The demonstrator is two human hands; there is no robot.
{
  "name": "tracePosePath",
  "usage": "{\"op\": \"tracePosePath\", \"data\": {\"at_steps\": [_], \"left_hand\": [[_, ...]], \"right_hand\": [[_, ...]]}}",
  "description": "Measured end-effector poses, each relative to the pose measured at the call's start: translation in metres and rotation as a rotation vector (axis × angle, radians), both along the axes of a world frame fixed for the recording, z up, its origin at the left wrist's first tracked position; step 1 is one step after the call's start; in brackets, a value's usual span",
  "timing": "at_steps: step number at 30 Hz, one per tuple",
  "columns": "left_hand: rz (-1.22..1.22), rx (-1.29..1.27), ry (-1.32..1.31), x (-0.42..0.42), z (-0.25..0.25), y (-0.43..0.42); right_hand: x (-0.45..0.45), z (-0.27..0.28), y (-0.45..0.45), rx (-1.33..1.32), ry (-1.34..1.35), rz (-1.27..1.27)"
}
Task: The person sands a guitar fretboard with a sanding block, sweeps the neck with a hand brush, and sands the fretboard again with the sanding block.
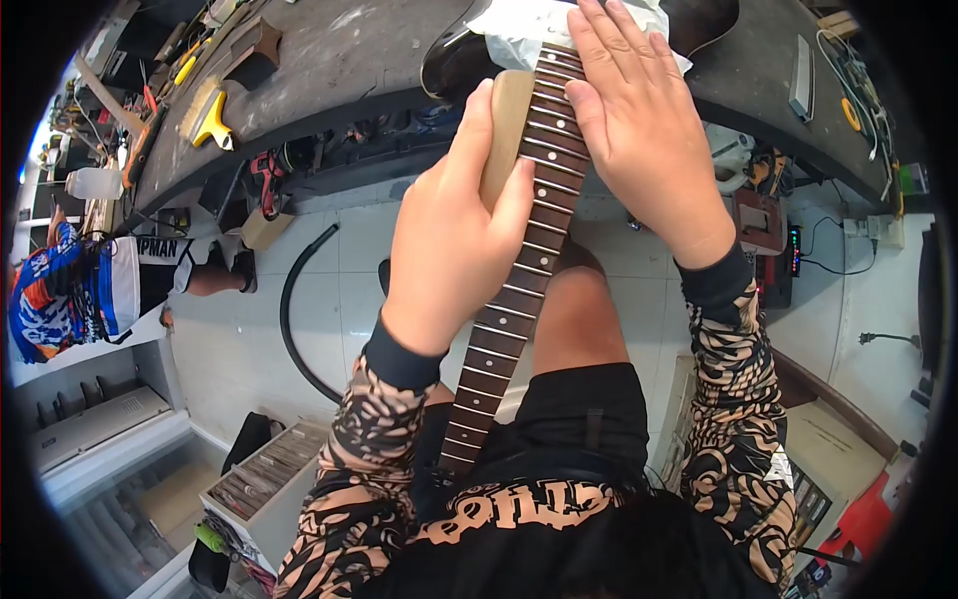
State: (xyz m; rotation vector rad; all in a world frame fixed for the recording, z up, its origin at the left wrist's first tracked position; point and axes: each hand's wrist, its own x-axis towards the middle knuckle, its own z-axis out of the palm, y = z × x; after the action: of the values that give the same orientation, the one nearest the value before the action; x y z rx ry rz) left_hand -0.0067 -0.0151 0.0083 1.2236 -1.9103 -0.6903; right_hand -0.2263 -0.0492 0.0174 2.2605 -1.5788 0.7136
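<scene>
A guitar neck [529,240] with a dark fretboard, metal frets and dot inlays runs from the workbench down toward my lap. Its dark guitar body [454,60] lies on the bench, partly covered by white paper [519,22]. My left hand [449,230] grips a wooden block [509,110] along the left edge of the fretboard; the block's underside is hidden. Lying flat, my right hand [644,130] presses over the upper end of the neck and the paper, fingers stretched out and thumb at the fretboard's right edge.
On the dark workbench [339,60] lie a yellow-handled brush [212,118], a hammer [110,95] and a metal bar [801,80]. A black hose [289,299] curves over the tiled floor. Another person [100,285] is at the far left. A box of sheets [264,474] stands lower left.
</scene>
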Motion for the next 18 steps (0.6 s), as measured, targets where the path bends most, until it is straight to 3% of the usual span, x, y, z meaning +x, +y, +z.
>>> {"op": "tracePosePath", "data": {"at_steps": [6,10,16,18], "left_hand": [[-0.035,-0.014,-0.002,0.023,-0.02,0.034],[0.0,0.075,0.048,-0.002,0.0,-0.004],[-0.036,-0.029,-0.025,0.025,-0.021,0.038],[-0.016,0.05,0.004,0.008,-0.005,0.013]], "right_hand": [[-0.002,0.006,0.0,0.023,-0.006,0.009],[0.0,0.009,0.004,0.045,0.014,-0.01],[-0.003,0.007,0.002,0.046,0.0,0.009],[-0.001,0.004,0.002,0.039,-0.005,0.02]]}}
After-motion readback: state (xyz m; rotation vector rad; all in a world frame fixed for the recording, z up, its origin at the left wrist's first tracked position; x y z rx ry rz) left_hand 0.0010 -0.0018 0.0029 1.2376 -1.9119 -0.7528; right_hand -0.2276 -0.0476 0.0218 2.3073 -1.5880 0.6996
